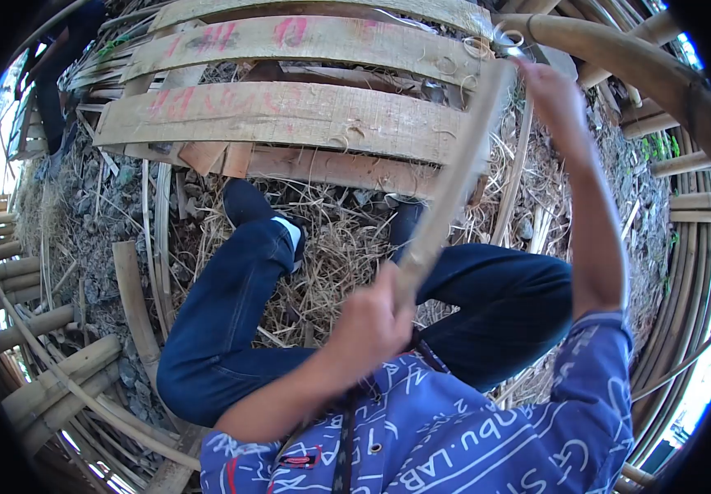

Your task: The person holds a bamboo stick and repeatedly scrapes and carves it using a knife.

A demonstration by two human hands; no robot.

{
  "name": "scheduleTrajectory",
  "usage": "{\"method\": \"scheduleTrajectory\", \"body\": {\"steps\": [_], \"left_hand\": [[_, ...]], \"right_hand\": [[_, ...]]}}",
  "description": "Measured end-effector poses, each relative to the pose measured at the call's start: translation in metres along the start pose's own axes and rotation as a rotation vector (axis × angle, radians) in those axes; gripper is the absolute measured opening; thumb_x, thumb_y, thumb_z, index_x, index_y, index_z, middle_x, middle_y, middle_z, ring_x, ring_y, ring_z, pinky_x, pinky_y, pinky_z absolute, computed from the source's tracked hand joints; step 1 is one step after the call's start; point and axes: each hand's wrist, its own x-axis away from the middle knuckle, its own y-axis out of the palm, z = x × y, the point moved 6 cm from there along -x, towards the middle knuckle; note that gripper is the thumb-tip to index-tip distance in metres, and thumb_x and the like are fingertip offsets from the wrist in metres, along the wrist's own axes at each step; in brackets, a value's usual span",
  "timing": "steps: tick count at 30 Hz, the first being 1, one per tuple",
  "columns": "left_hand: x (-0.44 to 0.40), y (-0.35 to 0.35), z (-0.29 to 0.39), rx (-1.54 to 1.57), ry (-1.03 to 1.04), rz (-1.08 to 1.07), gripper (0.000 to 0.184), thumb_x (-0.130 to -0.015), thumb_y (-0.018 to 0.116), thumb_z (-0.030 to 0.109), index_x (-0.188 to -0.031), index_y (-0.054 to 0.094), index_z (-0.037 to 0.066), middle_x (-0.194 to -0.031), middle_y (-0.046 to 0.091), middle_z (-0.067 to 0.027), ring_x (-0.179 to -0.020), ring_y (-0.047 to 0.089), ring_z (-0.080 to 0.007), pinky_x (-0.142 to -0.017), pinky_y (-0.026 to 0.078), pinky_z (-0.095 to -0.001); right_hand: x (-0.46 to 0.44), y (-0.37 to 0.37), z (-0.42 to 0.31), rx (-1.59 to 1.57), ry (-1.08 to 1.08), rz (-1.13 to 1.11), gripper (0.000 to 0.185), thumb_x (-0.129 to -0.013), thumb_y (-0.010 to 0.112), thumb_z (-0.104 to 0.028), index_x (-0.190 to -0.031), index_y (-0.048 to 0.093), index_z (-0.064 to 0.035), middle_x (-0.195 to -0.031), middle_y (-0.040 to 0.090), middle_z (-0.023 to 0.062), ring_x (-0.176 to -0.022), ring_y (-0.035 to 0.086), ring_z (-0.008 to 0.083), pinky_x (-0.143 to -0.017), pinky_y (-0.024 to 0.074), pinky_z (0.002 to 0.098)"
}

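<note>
While the left hand [372, 321] is wrapped around the near end of a pale strip [454, 177], we judge that this grip close to the lap steadies it, slanting up across the right ends of wooden slats [232, 123]. We see the right hand [549, 95] blurred, just beside the strip's far end; whether its fingers clamp anything, we cannot tell. Further out, the jeans-clad legs [232, 288] are bent and spread, seemingly giving the arms room, with dry shavings [331, 214] between them.
</note>
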Motion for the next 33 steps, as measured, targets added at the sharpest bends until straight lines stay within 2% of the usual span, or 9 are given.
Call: {"method": "scheduleTrajectory", "body": {"steps": [6,10,12,19,22,24,28,30,33], "left_hand": [[0.004,0.001,-0.007,0.063,-0.076,-0.058,0.016,-0.088,0.058,0.011,-0.096,0.049,-0.001,-0.058,0.052,-0.0147,-0.050,0.057,-0.0236,-0.050,0.043,-0.0355],[-0.001,-0.014,-0.008,0.053,-0.082,0.036,0.021,-0.088,0.058,0.015,-0.096,0.047,-0.001,-0.064,0.058,-0.0248,-0.065,0.061,-0.0445,-0.055,0.046,-0.0475],[-0.002,-0.017,-0.009,0.057,-0.061,0.083,0.023,-0.090,0.061,0.016,-0.100,0.051,-0.002,-0.064,0.057,-0.0109,-0.057,0.057,-0.0161,-0.054,0.045,-0.0319],[-0.011,-0.015,-0.007,0.042,-0.066,0.059,0.029,-0.092,0.061,0.024,-0.100,0.052,-0.002,-0.067,0.059,-0.0106,-0.060,0.059,-0.0146,-0.055,0.046,-0.0312],[-0.011,-0.015,-0.006,0.015,-0.057,0.058,0.031,-0.092,0.061,0.027,-0.101,0.052,-0.002,-0.066,0.059,-0.0111,-0.060,0.060,-0.0156,-0.055,0.046,-0.0313],[-0.011,-0.016,0.000,0.017,-0.056,0.052,0.034,-0.091,0.060,0.031,-0.096,0.049,-0.001,-0.066,0.060,-0.0236,-0.068,0.063,-0.0437,-0.056,0.047,-0.0467],[-0.009,-0.013,-0.001,0.006,-0.010,0.095,0.029,-0.091,0.061,0.025,-0.100,0.052,-0.001,-0.066,0.058,-0.0142,-0.059,0.062,-0.0228,-0.054,0.046,-0.0337],[-0.009,-0.013,0.004,-0.016,0.026,0.101,0.026,-0.089,0.060,0.020,-0.095,0.049,-0.003,-0.066,0.059,-0.0262,-0.066,0.062,-0.0449,-0.055,0.047,-0.0481],[-0.010,-0.011,0.004,-0.027,0.077,0.126,0.026,-0.088,0.061,0.018,-0.094,0.048,-0.004,-0.063,0.058,-0.0262,-0.062,0.061,-0.0446,-0.053,0.048,-0.0480]], "right_hand": [[0.010,-0.037,0.014,0.030,-0.076,0.050,0.067,-0.092,0.043,-0.060,-0.068,0.057,0.0011,-0.060,0.056,0.0181,-0.058,0.057,0.0308,-0.059,0.0419,0.0414],[0.048,-0.032,-0.008,-0.139,-0.166,-0.058,0.059,-0.094,0.047,-0.052,-0.070,0.057,0.0014,-0.053,0.045,0.0117,-0.052,0.046,0.0188,-0.053,0.0375,0.0375],[0.088,-0.029,-0.033,-0.276,-0.183,-0.098,0.049,-0.095,0.052,-0.042,-0.071,0.059,0.0000,-0.052,0.040,0.0083,-0.051,0.039,0.0157,-0.050,0.0350,0.0355],[0.182,-0.016,-0.093,-0.365,-0.262,-0.376,0.036,-0.087,0.065,-0.037,-0.071,0.059,-0.0043,-0.055,0.051,0.0161,-0.051,0.054,0.0371,-0.049,0.0413,0.0420],[0.192,-0.015,-0.111,-0.336,-0.390,-0.356,0.041,-0.085,0.066,-0.039,-0.064,0.054,-0.0056,-0.053,0.051,0.0144,-0.050,0.055,0.0364,-0.047,0.0417,0.0427],[0.195,-0.011,-0.115,-0.300,-0.424,-0.358,0.042,-0.085,0.065,-0.040,-0.063,0.053,-0.0060,-0.052,0.051,0.0141,-0.050,0.055,0.0360,-0.046,0.0417,0.0428],[0.197,-0.011,-0.118,-0.206,-0.475,-0.330,0.046,-0.086,0.063,-0.043,-0.060,0.052,-0.0071,-0.050,0.050,0.0133,-0.048,0.054,0.0345,-0.045,0.0415,0.0428],[0.196,-0.011,-0.117,-0.192,-0.475,-0.352,0.046,-0.087,0.061,-0.044,-0.060,0.052,-0.0074,-0.050,0.050,0.0129,-0.048,0.055,0.0342,-0.045,0.0416,0.0430],[0.195,-0.009,-0.112,-0.160,-0.477,-0.383,0.048,-0.088,0.059,-0.046,-0.060,0.053,-0.0076,-0.050,0.051,0.0125,-0.048,0.055,0.0335,-0.044,0.0420,0.0432]]}}
